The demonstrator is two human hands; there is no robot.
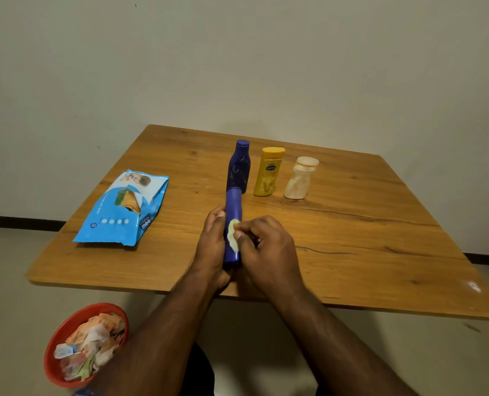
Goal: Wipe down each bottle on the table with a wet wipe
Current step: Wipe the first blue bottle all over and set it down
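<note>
A blue bottle [233,212] lies tilted over the near middle of the wooden table [366,224], its cap end pointing away from me. My left hand [212,247] grips its left side. My right hand [266,247] pinches a pale yellowish wet wipe [233,234] against the bottle's body. Behind stand three upright bottles: a dark blue one [239,167], a yellow one [268,172] and a cream one with a pale cap [300,178].
A blue pack of wet wipes [123,208] lies on the table's left side. On the floor at lower left sits a red bowl [63,332] filled with used wipes. A plain wall rises behind the table.
</note>
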